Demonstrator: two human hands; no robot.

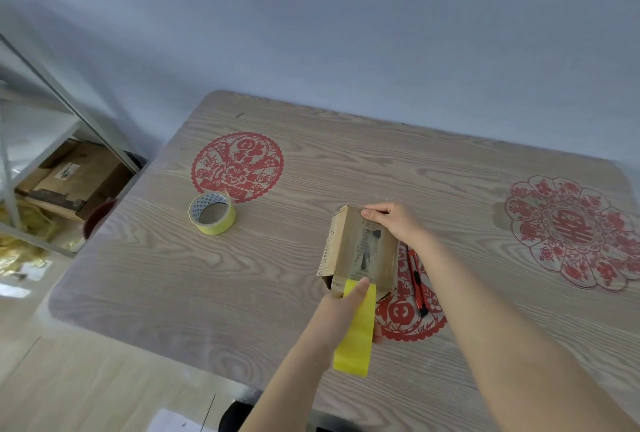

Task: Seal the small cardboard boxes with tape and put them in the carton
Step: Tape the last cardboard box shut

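Observation:
A small worn cardboard box (360, 248) lies on the wooden table (207, 286), a little right of centre. My right hand (398, 223) grips its far end, thumb on top. A strip of yellow tape (356, 338) is stuck on the box's near end and hangs towards me. My left hand (341, 310) holds this strip. One straight finger presses its upper end onto the box, and a fingertip shows beside the strip's right edge. A roll of yellow tape (212, 212) stands to the left of the box, apart from both hands.
A red utility knife (417, 282) lies just right of the box, under my right forearm. Red paper-cut decorations are stuck on the tabletop. Left of the table stands a metal shelf (52, 92) with a brown cardboard carton (76, 175) low inside it.

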